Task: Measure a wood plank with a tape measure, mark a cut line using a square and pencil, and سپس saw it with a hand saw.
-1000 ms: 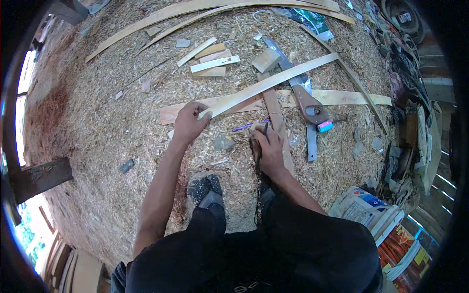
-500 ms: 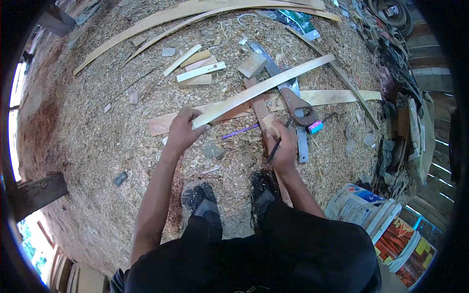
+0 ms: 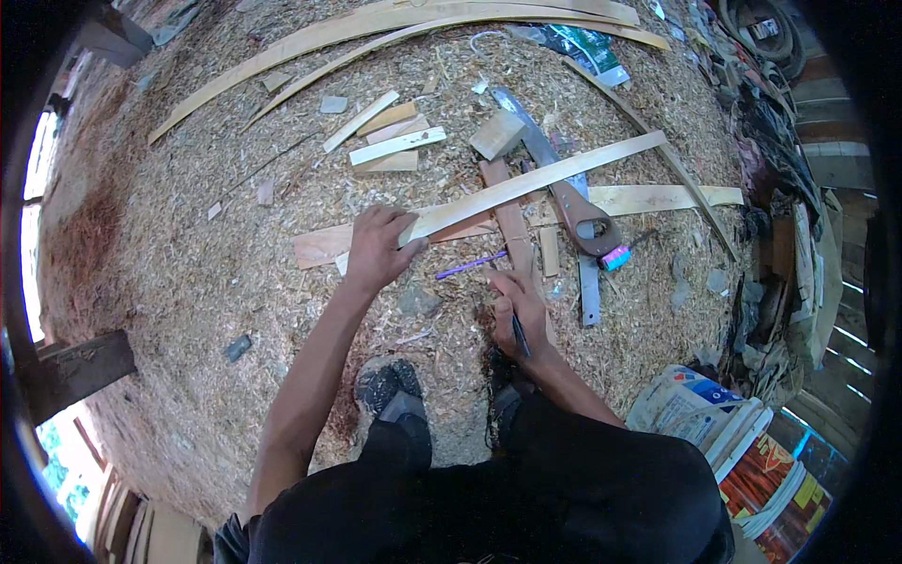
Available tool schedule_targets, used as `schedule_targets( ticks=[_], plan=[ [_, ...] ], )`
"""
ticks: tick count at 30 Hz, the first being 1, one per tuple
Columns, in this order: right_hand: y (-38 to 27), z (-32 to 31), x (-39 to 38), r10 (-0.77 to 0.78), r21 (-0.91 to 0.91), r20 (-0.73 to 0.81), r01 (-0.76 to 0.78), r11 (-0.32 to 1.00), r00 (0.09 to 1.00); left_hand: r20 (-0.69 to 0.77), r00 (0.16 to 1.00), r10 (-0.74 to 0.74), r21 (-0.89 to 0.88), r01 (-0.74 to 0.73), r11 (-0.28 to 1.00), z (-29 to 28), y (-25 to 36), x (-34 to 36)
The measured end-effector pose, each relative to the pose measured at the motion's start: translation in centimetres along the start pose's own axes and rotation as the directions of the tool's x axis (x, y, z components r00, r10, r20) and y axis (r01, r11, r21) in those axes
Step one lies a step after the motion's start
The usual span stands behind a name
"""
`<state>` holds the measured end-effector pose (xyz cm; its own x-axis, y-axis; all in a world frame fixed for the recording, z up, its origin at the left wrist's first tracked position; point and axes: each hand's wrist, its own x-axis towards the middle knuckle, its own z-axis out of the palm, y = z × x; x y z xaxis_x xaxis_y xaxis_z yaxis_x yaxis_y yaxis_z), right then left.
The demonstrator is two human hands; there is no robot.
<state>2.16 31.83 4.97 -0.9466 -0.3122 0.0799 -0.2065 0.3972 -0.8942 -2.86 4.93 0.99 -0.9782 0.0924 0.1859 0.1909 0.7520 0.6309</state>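
**Head view: two hands on wood strips over a shavings-covered floor**

Head view shows us our left hand (image 3: 376, 249) pressed down on the near end of a long pale thin wooden strip (image 3: 536, 183), its fingers (image 3: 399, 221) curled over the strip's edge and closed on it. The strip runs up and to the right from those fingers, crossing a reddish-brown wooden board (image 3: 512, 226) that lies beneath it.

Our right hand (image 3: 521, 315) sits just right of the left, resting on the near end of that reddish board. Its fingers (image 3: 507, 287) are closed around a dark pencil (image 3: 519, 334), whose tip points back toward our body.

Between the two hands lies a thin purple stick (image 3: 470, 266), apart from both. Beyond the right fingers we see a handsaw with a brown wooden handle (image 3: 587, 221), and just past it a small pink and blue object (image 3: 615, 257). A wide flat pale plank (image 3: 648, 198) lies under the strip.

Farther from the left fingers are short pale wood offcuts (image 3: 395, 146) and long curved wooden slats (image 3: 376, 28). Sawdust and shavings cover the floor (image 3: 188, 282). Our black shoes (image 3: 390, 385) stand below the hands.
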Motion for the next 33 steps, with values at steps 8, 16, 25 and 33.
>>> schedule_targets(
  ticks=[8, 16, 25, 33],
  plan=[
    [-1.5, 0.1, 2.4, -0.010, -0.077, -0.028, 0.008, 0.997, 1.000, -0.001, 1.000, 0.009, 0.061, -0.009, 0.998, -0.3, -1.1, -1.0],
    [0.5, -1.0, 2.7, -0.041, -0.217, -0.068, 0.025, 0.976, 0.997, -0.084, 0.994, -0.063, 0.125, 0.074, 0.989, -0.3, -1.3, -1.3],
    [0.7, -0.9, 2.2, -0.162, -0.269, -0.062, 0.139, 0.953, 0.985, -0.065, 0.996, -0.053, 0.099, 0.059, 0.993, -0.1, -1.7, -1.8],
    [0.1, -2.0, 1.7, -0.157, -0.207, -0.106, 0.133, 0.969, 0.982, -0.095, 0.995, -0.025, 0.176, 0.042, 0.983, 0.3, -1.1, -2.1]
  ],
)
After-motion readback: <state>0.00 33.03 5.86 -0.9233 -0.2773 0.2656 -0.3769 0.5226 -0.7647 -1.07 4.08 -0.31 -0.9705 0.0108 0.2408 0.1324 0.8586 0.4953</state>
